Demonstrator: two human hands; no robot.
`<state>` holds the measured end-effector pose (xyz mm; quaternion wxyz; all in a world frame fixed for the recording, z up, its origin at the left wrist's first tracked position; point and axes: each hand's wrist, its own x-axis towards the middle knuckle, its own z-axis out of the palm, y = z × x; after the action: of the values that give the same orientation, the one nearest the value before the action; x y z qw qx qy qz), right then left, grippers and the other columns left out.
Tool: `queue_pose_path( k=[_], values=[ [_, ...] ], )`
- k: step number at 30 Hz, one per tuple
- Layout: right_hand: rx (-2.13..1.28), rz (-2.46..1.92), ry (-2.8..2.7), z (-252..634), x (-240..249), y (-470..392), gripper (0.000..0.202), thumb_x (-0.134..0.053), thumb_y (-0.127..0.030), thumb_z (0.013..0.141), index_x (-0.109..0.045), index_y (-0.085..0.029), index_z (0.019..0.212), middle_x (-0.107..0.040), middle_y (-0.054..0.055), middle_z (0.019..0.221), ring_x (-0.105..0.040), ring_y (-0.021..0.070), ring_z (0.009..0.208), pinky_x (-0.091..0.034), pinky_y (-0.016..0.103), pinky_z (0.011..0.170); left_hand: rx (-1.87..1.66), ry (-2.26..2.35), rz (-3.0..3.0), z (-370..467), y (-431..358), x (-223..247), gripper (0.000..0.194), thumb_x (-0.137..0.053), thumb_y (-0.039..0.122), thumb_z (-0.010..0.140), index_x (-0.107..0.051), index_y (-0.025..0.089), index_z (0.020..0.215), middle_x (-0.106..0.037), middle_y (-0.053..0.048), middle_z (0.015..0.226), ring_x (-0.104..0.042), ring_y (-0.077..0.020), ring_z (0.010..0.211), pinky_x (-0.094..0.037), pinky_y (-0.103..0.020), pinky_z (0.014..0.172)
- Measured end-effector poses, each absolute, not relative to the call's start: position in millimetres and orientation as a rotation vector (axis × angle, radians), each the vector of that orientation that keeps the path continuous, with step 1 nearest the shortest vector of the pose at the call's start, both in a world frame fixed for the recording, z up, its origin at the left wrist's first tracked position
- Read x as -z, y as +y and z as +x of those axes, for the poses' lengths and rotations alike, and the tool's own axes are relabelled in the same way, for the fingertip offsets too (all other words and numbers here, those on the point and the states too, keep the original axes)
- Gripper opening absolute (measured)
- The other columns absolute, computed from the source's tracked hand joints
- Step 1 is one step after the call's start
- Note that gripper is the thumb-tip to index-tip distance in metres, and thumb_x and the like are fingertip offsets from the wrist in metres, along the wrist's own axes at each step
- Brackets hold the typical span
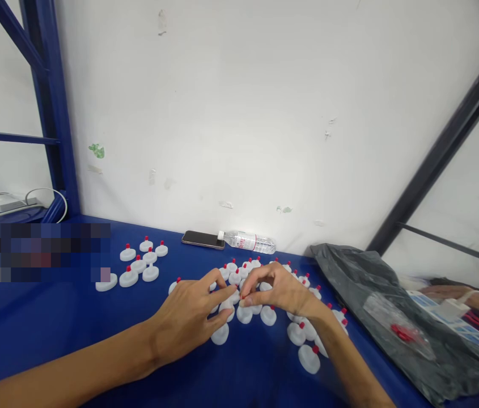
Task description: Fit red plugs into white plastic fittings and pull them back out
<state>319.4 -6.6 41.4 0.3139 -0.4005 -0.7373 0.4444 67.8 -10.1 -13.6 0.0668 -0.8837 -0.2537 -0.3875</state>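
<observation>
Many round white plastic pieces, most with a small red tip, stand on the blue table [256, 362]. My right hand [279, 286] pinches the red tip of one white piece [244, 314] near the middle. Just left of it, my left hand [196, 309] has its fingers apart and curved over other pieces; its fingertips are close to the right hand's. A white piece [220, 334] lies below the left fingers, with no red tip visible. Parts of the cluster are hidden behind both hands.
A phone [203, 239] and a clear bottle [250, 242] lie by the wall. Several white pieces [128, 276] stand at the left. At the right are a grey plastic bag [358, 294], a clear bag with red bits [403, 328] and a power strip [452, 311].
</observation>
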Motion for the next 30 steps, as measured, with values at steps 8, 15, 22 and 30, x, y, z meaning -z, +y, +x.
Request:
queue_pose_path(
  k=[8,15,22,30],
  values=[
    [-1.407,-0.912,-1.864,316.7,-40.9,-11.1,0.068,-0.106,-0.036,0.065,-0.074,-0.031,0.125,-0.077,0.002,0.125,-0.074,0.0202,0.113,-0.061,0.033,0.097,1.269,-0.468,-2.527,61.7,-13.4,-1.8,0.026,-0.054,0.018,0.111,-0.066,0.021,0.134,-0.080,-0.006,0.113,-0.077,-0.0145,0.067,-0.061,-0.025,0.059],
    [-1.611,-0.710,-1.896,315.0,-47.6,-20.1,0.065,-0.101,-0.029,0.075,-0.076,-0.028,0.135,-0.083,0.005,0.126,-0.079,0.0228,0.119,-0.059,0.038,0.110,1.337,-0.374,-2.497,61.1,-23.2,-5.4,0.029,-0.052,0.013,0.108,-0.063,0.021,0.133,-0.079,-0.011,0.133,-0.074,-0.0102,0.066,-0.063,-0.025,0.063],
    [-0.962,-0.891,-1.367,354.3,-64.9,-9.0,0.049,-0.101,-0.045,0.072,-0.086,-0.024,0.113,-0.087,0.011,0.118,-0.081,0.0328,0.117,-0.062,0.044,0.109,1.389,-0.369,-2.547,57.4,-20.2,-7.8,0.036,-0.052,0.002,0.094,-0.063,0.021,0.123,-0.069,-0.011,0.125,-0.069,-0.0124,0.069,-0.056,-0.025,0.055],
    [-0.829,-1.034,-1.297,363.6,-57.1,-0.5,0.050,-0.094,-0.053,0.079,-0.082,-0.023,0.117,-0.087,0.012,0.117,-0.079,0.0346,0.122,-0.059,0.046,0.111,1.327,-0.421,-2.644,58.2,-15.1,-2.3,0.032,-0.053,0.002,0.098,-0.061,0.020,0.122,-0.070,-0.006,0.110,-0.067,-0.0135,0.071,-0.050,-0.026,0.057]
  ],
)
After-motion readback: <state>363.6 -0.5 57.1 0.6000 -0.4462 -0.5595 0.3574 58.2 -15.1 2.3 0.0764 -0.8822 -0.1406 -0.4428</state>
